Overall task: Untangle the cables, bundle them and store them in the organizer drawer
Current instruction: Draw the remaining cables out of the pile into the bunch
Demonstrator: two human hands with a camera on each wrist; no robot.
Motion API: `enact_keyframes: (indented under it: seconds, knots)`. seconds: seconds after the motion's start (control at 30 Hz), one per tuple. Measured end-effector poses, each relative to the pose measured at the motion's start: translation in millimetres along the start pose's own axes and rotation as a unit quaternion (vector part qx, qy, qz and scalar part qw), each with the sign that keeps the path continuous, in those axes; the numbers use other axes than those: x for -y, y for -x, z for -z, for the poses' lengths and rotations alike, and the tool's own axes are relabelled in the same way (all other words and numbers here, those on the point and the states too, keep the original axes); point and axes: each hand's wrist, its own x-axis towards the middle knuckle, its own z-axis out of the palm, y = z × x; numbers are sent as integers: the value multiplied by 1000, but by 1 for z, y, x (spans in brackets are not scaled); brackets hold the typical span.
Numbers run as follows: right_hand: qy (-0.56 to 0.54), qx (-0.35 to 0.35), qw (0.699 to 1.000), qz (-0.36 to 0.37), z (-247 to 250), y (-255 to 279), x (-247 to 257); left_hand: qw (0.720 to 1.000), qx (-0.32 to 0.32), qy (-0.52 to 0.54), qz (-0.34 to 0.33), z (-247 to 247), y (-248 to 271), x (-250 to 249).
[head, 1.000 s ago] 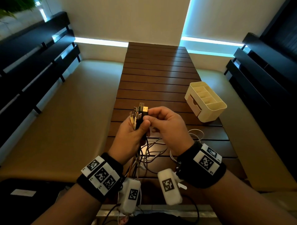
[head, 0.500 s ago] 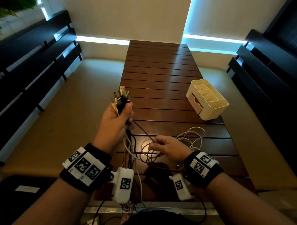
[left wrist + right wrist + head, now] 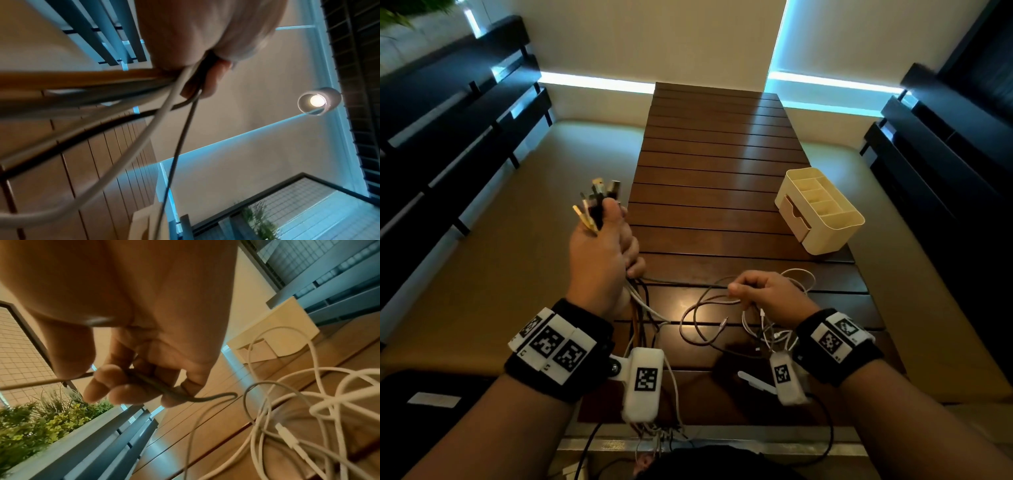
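My left hand [image 3: 602,253] is raised over the table's left edge, gripping a bunch of cables just below their plugs [image 3: 599,197], which stick up above the thumb. The cables [image 3: 144,134] hang down from the fist, white, black and orange. My right hand [image 3: 763,294] is lower and to the right, pinching a thin grey cable [image 3: 156,386] that runs taut towards the left hand. Loose white cables [image 3: 308,410] lie tangled on the table under the right hand. The cream organizer [image 3: 822,212] stands at the right edge, its small drawer [image 3: 792,212] closed.
The slatted wooden table [image 3: 715,144] stretches away ahead. Beige cushioned benches [image 3: 493,246] flank it on both sides, with dark slatted backrests. Some cable ends hang over the table's near edge [image 3: 657,428].
The hands have separated. The left hand carried the plug bunch up and left; the right hand dropped to the tangle and slid out to the right along a grey cable.
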Motion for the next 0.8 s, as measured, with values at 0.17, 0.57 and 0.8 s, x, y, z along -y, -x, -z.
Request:
enact_keyframes:
  seconds: [0.17, 0.57, 0.8]
  knots:
    - [-30, -58, 993, 95, -4, 3, 39, 984, 120, -130, 17, -2, 6, 7]
    - [0, -80, 986, 146, 3, -4, 67, 980, 133, -142, 44, 8, 1, 1]
    - [63, -98, 993, 23, 14, -7, 13, 986, 91, -128, 61, 44, -7, -3]
